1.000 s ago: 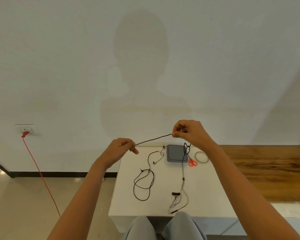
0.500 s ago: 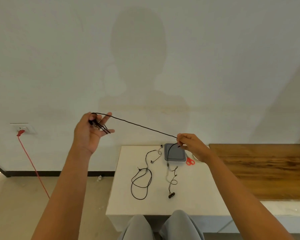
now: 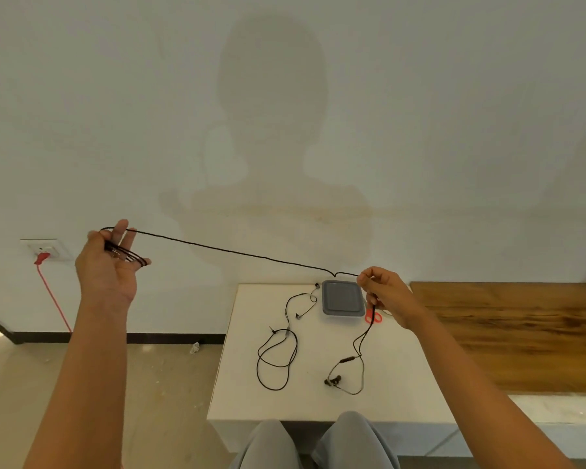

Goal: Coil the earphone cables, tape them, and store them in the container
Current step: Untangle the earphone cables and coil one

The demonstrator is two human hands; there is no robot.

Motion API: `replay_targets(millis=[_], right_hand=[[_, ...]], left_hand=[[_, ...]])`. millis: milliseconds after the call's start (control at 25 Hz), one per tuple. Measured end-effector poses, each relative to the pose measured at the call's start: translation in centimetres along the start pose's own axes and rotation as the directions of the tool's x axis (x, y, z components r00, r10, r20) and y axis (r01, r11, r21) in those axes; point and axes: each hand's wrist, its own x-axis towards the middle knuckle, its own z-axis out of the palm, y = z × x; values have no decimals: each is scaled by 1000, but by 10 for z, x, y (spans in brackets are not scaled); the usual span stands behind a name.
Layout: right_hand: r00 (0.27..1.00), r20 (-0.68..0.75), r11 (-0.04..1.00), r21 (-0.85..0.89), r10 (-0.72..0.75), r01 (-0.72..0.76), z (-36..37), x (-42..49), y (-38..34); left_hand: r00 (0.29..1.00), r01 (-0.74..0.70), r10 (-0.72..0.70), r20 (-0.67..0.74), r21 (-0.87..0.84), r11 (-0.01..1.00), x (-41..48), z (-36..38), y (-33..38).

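Observation:
A black earphone cable (image 3: 237, 252) stretches taut between my hands. My left hand (image 3: 110, 265), raised at the left, has a few turns of it wound around its spread fingers. My right hand (image 3: 384, 296) pinches the cable above the table's far edge; from there it hangs down to its earbuds (image 3: 333, 380) lying on the white table (image 3: 403, 377). A second black earphone (image 3: 278, 353) lies loose on the table. The grey lidded container (image 3: 341, 298) sits at the table's far edge, just left of my right hand.
Red-handled scissors (image 3: 374, 316) lie to the right of the container, partly behind my right hand. A wooden surface (image 3: 515, 333) adjoins the table on the right. A red cord (image 3: 53, 296) hangs from a wall socket at the left. My knees show below the table's front edge.
My left hand swung out and up to the left, drawing the cable long and taut with loops on its fingers. My right hand dropped lower beside the container, and the earbuds slid right on the table.

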Motion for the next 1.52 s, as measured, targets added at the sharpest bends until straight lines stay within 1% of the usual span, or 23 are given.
replay_targets(millis=[80,200,280,320,360,440,560,600,640,720,760,800,840,880,920,960,1000,1080,1200,1280,1360,1440,1520], right_hand=[[988,-147,999,-28,-49,46,1,3,-1],[932,-339,987,-140,-127,83,6,7,-6],[928,-351,990,-95,-128,101,11,9,-11],[939,-325,994,-40,-111,104,13,9,-15],[954,-282,994,-3,-104,107,15,9,-21],[973,-183,990,-22,-141,139,19,9,-33],[978,-66,976,-102,-200,193,29,5,-50],[979,-35,974,-117,-200,194,32,3,-55],[981,1,973,-130,-193,191,36,2,-60],[982,106,970,-169,-158,175,43,0,-70],[977,169,966,-203,-128,161,46,-1,-75],[969,229,957,-246,-96,153,50,-2,-79],[957,280,945,-286,-74,157,55,-3,-82],[946,318,933,-315,-68,173,59,-4,-84],[935,346,922,-330,-79,200,65,-5,-85],[926,365,914,-336,-97,228,70,-6,-87],[922,369,906,-340,-118,252,76,-6,-87],[930,333,890,-363,-154,277,84,-5,-88],[945,280,928,-279,-166,246,88,-4,-89],[954,254,955,-204,-161,216,86,-5,-85],[958,233,963,-168,-169,211,80,-4,-81],[951,265,972,-122,-163,200,70,-1,-76],[935,329,979,-101,-136,178,60,1,-71]], left_hand=[[995,-7,13,-104,57,998,2,-4,-3],[971,-20,48,-233,121,992,0,-8,-13],[966,-5,57,-253,199,980,-2,-9,-22],[973,12,48,-224,263,965,-3,-9,-26],[985,44,17,-173,343,938,-3,-9,-32],[990,137,-106,-89,526,840,-2,-8,-47],[977,184,-190,-91,810,557,-2,-8,-74],[971,182,-220,-92,883,433,-6,-8,-82],[959,160,-271,-85,950,269,-12,-7,-88],[927,11,-372,-48,995,-100,-27,1,-96],[921,-89,-389,9,978,-189,-36,6,-101],[911,-178,-400,97,969,-170,-43,14,-106],[893,-212,-408,191,977,-8,-51,24,-110],[870,-196,-404,282,950,242,-60,35,-113],[847,-166,-391,361,878,449,-71,47,-114],[817,-165,-384,432,811,562,-81,59,-113],[779,-198,-383,496,775,600,-88,70,-112],[706,-275,-406,580,753,598,-98,85,-111],[676,-336,-446,587,784,522,-97,91,-106],[676,-371,-459,576,805,463,-93,89,-99],[742,-353,-396,541,817,455,-86,84,-91],[849,-272,-266,457,809,521,-76,77,-82],[918,-249,-118,378,783,571,-64,70,-73]])
